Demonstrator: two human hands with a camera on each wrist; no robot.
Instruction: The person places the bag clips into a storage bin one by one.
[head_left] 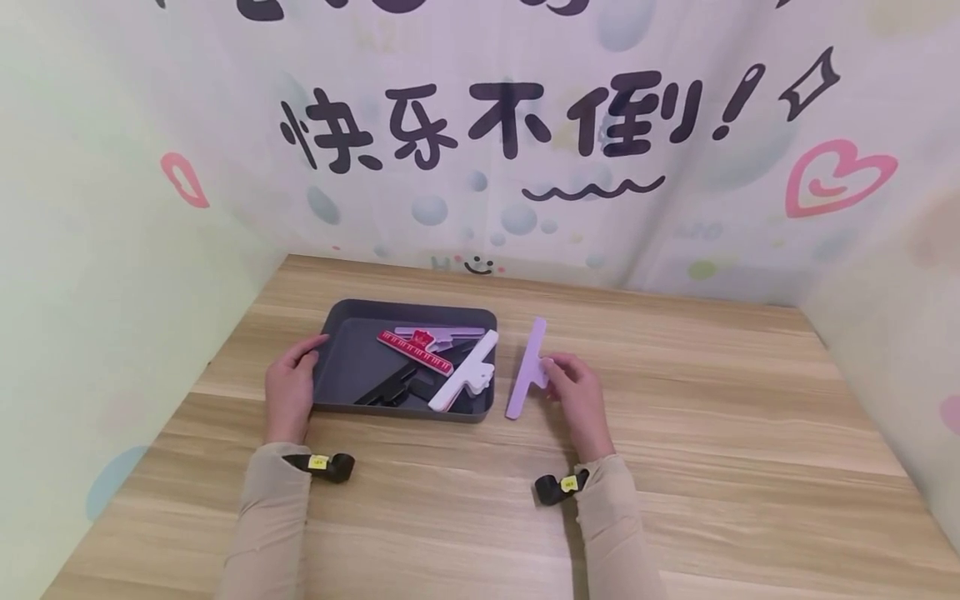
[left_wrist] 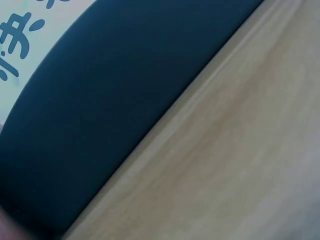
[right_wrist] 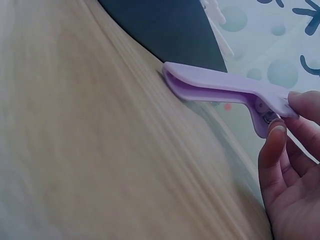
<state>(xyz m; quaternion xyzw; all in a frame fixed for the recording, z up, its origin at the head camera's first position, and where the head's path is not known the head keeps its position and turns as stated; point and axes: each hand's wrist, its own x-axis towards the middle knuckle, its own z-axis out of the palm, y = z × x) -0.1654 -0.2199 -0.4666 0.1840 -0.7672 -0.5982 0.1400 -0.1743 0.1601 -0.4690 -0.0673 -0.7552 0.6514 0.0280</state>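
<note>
A light purple sealing clip (head_left: 527, 367) is pinched by its handle in my right hand (head_left: 583, 400), just right of a dark grey tray (head_left: 348, 358). In the right wrist view, my thumb and fingers hold the handle of the purple clip (right_wrist: 215, 82), and its long jaws point toward the tray. My left hand (head_left: 288, 387) grips the tray's left side, thumb and fingers at the rim. Inside the tray lie a red clip with piano-key print (head_left: 415, 352), a white clip (head_left: 465, 373), another purple clip (head_left: 442, 333) and black clips (head_left: 390, 387), partly overlapping.
The tray stands on a wood-grain table (head_left: 450, 500). A printed curtain (head_left: 487, 225) hangs behind the table's far edge, with pale walls at both sides. Black wrist cameras (head_left: 330, 467) sit at both sleeves.
</note>
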